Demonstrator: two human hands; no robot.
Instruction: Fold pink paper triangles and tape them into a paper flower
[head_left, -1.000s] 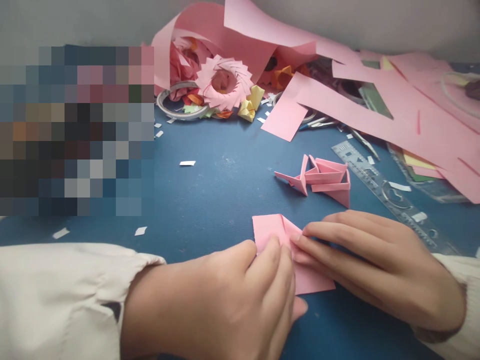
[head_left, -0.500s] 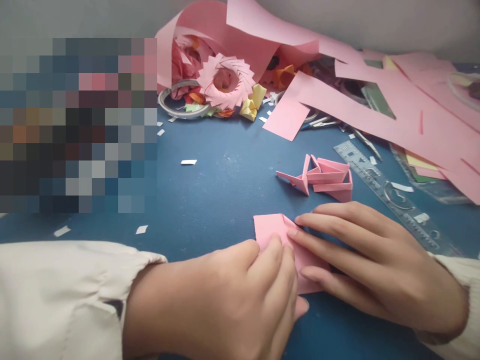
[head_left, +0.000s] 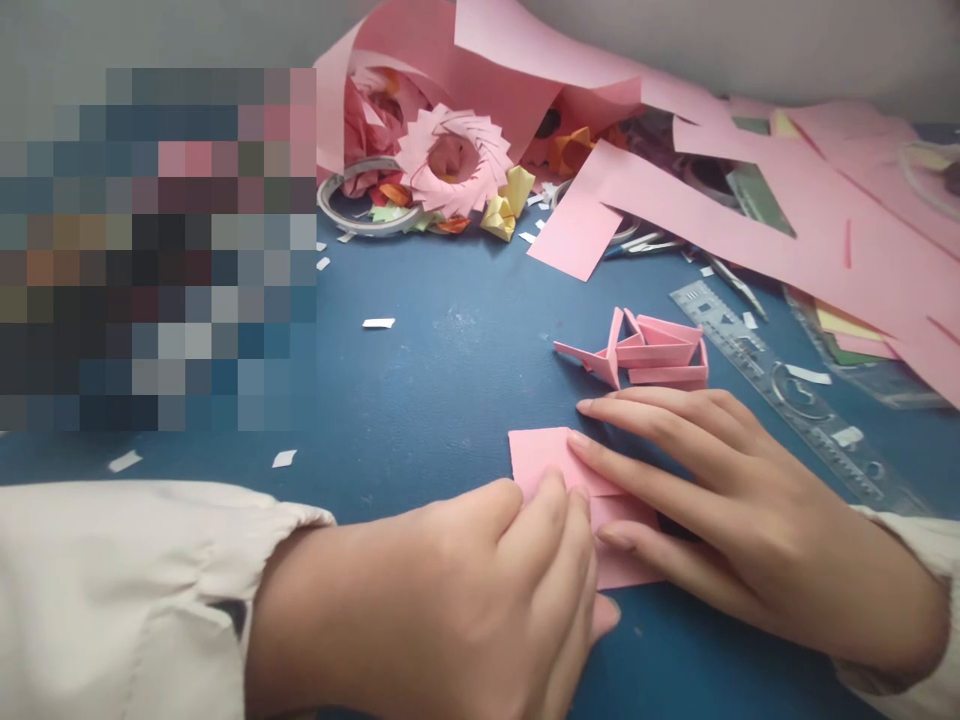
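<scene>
A small piece of pink paper point(head_left: 540, 452) lies on the blue tabletop between my hands. A straight line across it below my right fingers marks a flap lying flat. My left hand point(head_left: 480, 590) is closed on the paper's left side, its fingers curled together and pressing down; its thumb tip pokes out underneath. My right hand point(head_left: 735, 510) spreads over the right side with fingers stretched out, the fingertips and thumb resting on the sheet. Just beyond the right fingers sit several folded pink paper strips point(head_left: 660, 345), bunched in a loose cluster.
A clear plastic ruler point(head_left: 772, 375) lies to the right. Pink sheets point(head_left: 810, 210) pile up at the back right. A pleated pink paper ring point(head_left: 405, 165) leans near a tape roll point(head_left: 330, 210) and yellow folded pieces point(head_left: 502, 215). White scraps point(head_left: 379, 323) dot the table; the left is pixelated.
My right fingers have shifted up and left, spreading wider. The raised paper edge beneath them now lies flat, showing a straight line. My left hand stays nearly still.
</scene>
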